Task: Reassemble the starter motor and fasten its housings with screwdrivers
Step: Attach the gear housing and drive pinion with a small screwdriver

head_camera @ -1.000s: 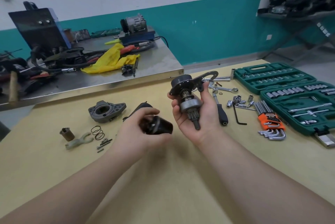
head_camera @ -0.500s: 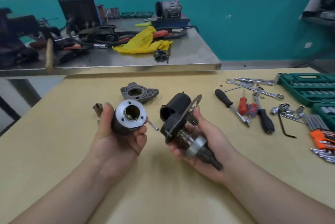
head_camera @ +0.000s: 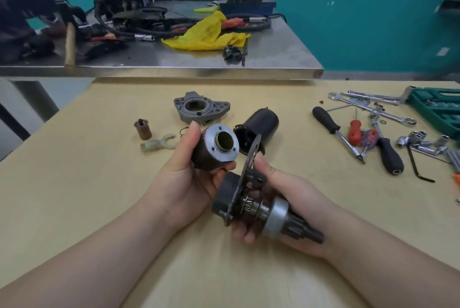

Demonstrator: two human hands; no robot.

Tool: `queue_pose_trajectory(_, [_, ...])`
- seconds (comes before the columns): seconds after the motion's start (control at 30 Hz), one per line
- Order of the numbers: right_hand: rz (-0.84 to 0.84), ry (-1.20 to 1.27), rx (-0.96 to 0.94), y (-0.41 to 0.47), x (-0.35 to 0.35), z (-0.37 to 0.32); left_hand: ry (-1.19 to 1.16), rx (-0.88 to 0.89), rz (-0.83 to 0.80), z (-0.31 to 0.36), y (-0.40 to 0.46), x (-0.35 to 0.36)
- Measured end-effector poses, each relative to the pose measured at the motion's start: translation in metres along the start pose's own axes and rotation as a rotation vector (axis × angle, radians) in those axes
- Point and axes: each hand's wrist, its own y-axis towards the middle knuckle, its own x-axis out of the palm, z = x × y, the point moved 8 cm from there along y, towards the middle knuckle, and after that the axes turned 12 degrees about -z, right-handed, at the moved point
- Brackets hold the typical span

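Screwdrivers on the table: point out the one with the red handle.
It is the short red-handled screwdriver, lying between the two black-handled drivers: the slim one on its left and the thicker one on its right.

A yellow rag (head_camera: 209, 35) is lying on the grey steel bench (head_camera: 273, 58); a red screwdriver (head_camera: 354, 131) is lying on the tan table (head_camera: 74, 170) before a teal wall (head_camera: 361, 21).

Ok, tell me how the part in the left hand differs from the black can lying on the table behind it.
The cylinder in the left hand is dark brown with a silver end plate and a brass-lined hole; the black can is black all over. The cylinder is gripped off the table, its face towards the camera; the can lies on its side on the table, untouched. The cylinder looks shorter. Both are round motor parts.
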Motion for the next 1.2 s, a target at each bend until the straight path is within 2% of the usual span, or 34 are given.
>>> queue_pose_trajectory(0.1, [-0.009, 0.008, 0.001, 0.000, 0.000, 0.000, -0.056, 0.029, -0.028, 0.000, -0.002, 0.004])
queue_pose_trajectory(0.37, [-0.011, 0.078, 0.000, 0.002, -0.003, 0.001, -0.070, -0.033, -0.017, -0.005, 0.004, -0.002])
queue_pose_trajectory(0.63, [0.034, 0.210, -0.069, -0.002, -0.008, -0.007, -0.162, 0.074, -0.045, 0.006, 0.007, -0.012])
queue_pose_trajectory(0.9, [0.023, 0.246, -0.067, -0.001, -0.008, -0.005, -0.051, 0.103, -0.111, 0.024, 0.000, -0.011])
queue_pose_trajectory(1.07, [0.020, 0.225, -0.062, -0.001, -0.007, -0.006, 0.000, -0.025, -0.194, 0.016, -0.006, 0.001])
queue_pose_trajectory(1.2, [0.029, 0.224, -0.062, -0.001, -0.006, -0.004, 0.014, 0.028, -0.246, 0.017, -0.008, 0.006])
